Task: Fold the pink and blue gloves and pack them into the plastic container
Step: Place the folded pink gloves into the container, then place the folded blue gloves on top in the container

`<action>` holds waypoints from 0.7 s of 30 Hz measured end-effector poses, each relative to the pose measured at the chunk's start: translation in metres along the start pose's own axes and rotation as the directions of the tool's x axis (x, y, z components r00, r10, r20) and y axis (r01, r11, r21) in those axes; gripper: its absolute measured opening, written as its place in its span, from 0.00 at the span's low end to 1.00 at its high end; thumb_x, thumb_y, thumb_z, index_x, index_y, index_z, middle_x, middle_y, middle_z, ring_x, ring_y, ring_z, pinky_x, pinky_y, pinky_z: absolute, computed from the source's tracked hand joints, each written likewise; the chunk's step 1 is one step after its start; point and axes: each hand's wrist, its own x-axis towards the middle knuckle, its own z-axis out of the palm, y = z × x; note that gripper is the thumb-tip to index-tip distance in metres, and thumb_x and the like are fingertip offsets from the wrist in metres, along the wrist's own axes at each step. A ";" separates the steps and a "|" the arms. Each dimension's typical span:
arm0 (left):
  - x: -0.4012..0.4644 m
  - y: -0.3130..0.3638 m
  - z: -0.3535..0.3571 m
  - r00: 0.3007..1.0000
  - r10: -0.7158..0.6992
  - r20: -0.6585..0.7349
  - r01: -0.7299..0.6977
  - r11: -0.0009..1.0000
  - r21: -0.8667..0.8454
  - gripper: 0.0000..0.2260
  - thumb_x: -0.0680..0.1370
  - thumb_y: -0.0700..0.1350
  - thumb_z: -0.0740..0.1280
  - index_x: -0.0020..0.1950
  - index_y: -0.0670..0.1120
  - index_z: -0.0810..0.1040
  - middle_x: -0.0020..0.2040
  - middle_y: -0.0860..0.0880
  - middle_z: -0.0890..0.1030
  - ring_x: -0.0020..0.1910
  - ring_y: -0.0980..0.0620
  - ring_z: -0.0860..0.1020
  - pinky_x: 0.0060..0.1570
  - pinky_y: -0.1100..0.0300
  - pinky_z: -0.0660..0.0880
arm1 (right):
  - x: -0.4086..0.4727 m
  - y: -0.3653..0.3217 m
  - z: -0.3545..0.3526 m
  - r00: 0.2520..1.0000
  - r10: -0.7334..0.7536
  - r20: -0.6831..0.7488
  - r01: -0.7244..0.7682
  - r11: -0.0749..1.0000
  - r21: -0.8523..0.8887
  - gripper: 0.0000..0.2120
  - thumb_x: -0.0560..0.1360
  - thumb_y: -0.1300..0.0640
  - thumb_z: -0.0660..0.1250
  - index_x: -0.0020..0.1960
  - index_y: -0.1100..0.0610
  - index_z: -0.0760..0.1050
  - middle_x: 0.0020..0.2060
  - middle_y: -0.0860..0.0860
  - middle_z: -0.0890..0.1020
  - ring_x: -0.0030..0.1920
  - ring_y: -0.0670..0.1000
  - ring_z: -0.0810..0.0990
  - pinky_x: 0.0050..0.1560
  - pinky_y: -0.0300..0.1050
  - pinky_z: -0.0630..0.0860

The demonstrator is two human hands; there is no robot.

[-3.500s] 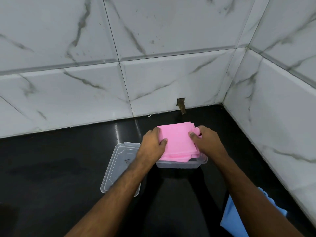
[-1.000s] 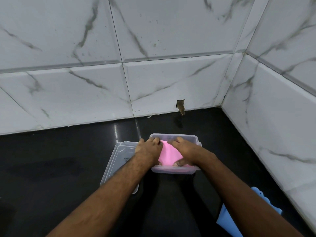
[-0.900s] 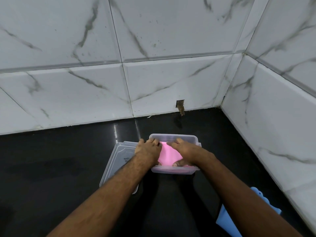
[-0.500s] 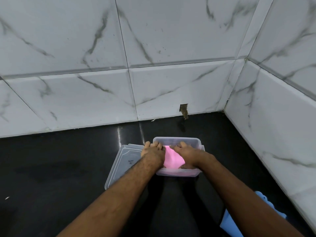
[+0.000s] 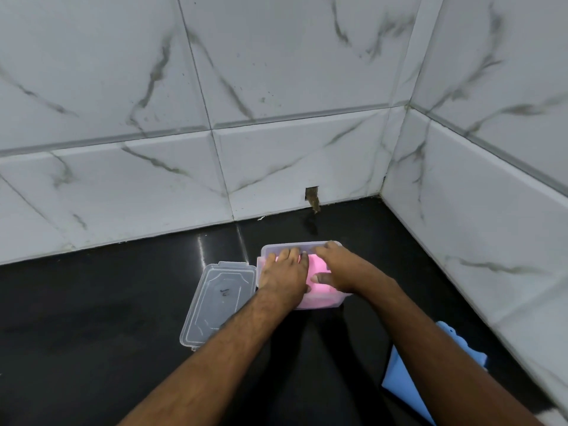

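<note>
Nearest us, blue gloves [image 5: 399, 379] lie on the black counter [image 5: 92, 318] at lower right. Farther on, our left hand [image 5: 284, 276] and right hand [image 5: 338, 269] press flat, fingers straight, on folded pink gloves [image 5: 318, 292] inside the clear plastic container [image 5: 276, 248]. Its lid [image 5: 215, 299] lies just left. Marbled wall tiles [image 5: 276, 87] stand behind.

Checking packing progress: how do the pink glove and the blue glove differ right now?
The pink glove lies inside the plastic container; the blue glove lies outside it on the black counter. The left hand and right hand press on the pink glove; nothing touches the blue glove, which is partly hidden behind the right forearm.
</note>
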 end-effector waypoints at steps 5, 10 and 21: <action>0.006 0.039 -0.011 0.993 0.043 -0.109 -0.051 0.996 -0.072 0.32 0.81 0.57 0.64 0.81 0.44 0.60 0.78 0.43 0.66 0.76 0.43 0.66 0.73 0.46 0.63 | -0.032 0.022 -0.010 0.993 0.081 -0.090 -0.072 0.992 0.104 0.32 0.78 0.48 0.70 0.78 0.51 0.63 0.74 0.55 0.67 0.71 0.56 0.70 0.70 0.53 0.72; 0.013 0.085 -0.020 0.976 0.123 -0.180 -0.152 0.976 -0.158 0.33 0.81 0.57 0.64 0.80 0.44 0.60 0.78 0.44 0.65 0.75 0.45 0.66 0.69 0.48 0.65 | -0.075 0.067 -0.005 0.970 0.181 -0.165 -0.156 0.976 0.152 0.35 0.77 0.45 0.70 0.80 0.50 0.60 0.72 0.55 0.67 0.72 0.55 0.69 0.68 0.56 0.73; 0.025 0.190 0.002 0.938 0.341 -0.055 -0.346 0.920 -0.185 0.36 0.80 0.59 0.66 0.81 0.44 0.58 0.78 0.42 0.64 0.76 0.43 0.66 0.70 0.46 0.67 | -0.149 0.158 0.042 0.901 0.421 -0.103 -0.396 0.896 0.201 0.36 0.78 0.42 0.69 0.80 0.49 0.59 0.74 0.55 0.66 0.71 0.57 0.70 0.66 0.57 0.75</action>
